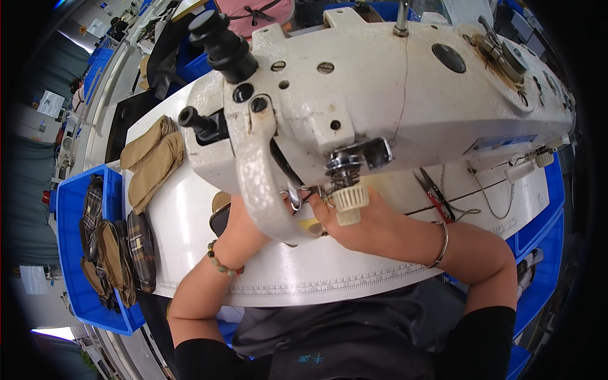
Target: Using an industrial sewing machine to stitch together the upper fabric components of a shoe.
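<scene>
A white sewing machine (380, 95) stands over both my hands and covers much of them. My left hand (249, 223) lies behind the curved lever guard, its fingers mostly hidden near the needle area. A tan and dark fabric piece (220, 215) shows at its outer side; whether the hand grips it cannot be seen. My right hand (360, 223) reaches in from the right, its fingers bent together beside the needle area, partly behind the cream tension knob (351, 201). What lies between those fingers is hidden.
Tan fabric pieces (157, 168) are stacked at the left. A blue bin (71, 272) beside the table holds plaid and tan pieces. Open scissors (436, 193) with a red handle lie right of the needle, near a loose cord (491, 201). A ruler strip (329, 280) edges the table.
</scene>
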`<state>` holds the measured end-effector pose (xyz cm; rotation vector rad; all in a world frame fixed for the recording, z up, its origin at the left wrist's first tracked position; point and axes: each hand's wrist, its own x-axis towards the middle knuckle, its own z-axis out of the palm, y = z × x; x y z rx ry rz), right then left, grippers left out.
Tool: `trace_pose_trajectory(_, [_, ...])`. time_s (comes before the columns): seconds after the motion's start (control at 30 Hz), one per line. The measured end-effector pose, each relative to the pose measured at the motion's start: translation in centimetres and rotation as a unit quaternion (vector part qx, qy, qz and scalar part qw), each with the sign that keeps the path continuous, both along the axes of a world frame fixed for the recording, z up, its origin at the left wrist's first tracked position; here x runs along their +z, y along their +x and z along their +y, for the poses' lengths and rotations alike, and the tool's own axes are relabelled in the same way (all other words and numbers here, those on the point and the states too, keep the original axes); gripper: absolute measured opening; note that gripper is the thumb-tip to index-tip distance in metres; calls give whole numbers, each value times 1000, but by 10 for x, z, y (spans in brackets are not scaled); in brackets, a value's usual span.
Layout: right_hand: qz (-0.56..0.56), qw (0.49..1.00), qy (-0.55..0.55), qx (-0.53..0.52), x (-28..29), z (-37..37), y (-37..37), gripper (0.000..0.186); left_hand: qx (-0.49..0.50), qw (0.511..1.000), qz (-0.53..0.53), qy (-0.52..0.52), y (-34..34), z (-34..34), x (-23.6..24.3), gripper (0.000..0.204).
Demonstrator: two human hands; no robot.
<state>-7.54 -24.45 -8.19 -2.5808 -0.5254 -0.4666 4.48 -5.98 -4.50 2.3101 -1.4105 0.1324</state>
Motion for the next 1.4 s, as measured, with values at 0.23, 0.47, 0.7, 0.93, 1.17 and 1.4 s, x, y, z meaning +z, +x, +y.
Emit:
trace_pose_trajectory(0.23, [-35,996,-79,-1,9,-3,1,6,33,999,-10,-12,-1,-5,2,14])
trace_pose_trajectory(0.47, [-59,995,-85,-6,6,-4,3,6,41,999,-6,31,1,-3,2,46])
trace_pose_trajectory(0.7, [-64,993,-104,-5,11,-6,0,8,47,997,-50,36,6,1,-5,18])
trace_pose_trajectory(0.93, [63,989,-135,-4,22,-4,-4,40,64,994,88,6,11,3,1,18])
trace_pose_trajectory(1.17, [0,999,-47,15,13,-1,1,37,57,989,136,27,18,4,-4,26])
trace_pose_trajectory(1.4, [-12,999,-44,3,10,0,2,30,32,991,128,14,19,-3,-1,30])
